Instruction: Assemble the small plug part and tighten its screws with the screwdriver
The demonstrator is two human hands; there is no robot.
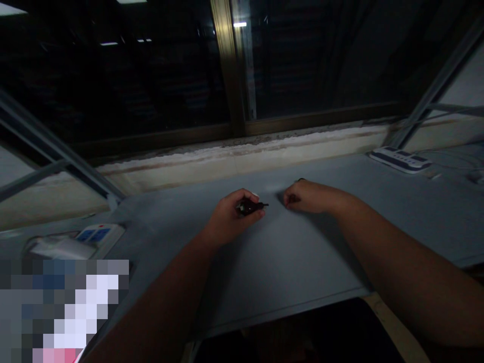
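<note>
In the head view, the left hand pinches the dark item over the grey table, any lettering too small to read. The item's long axis lies sideways, thin tip toward the right hand, bunched just right of it; whether that pinches anything, I cannot tell. Beyond the item stands a dark window.

A dark window with a brass-coloured frame (small bright lights gleam in it) stands above a pale, worn wall and a grey table; the room is dim.
</note>
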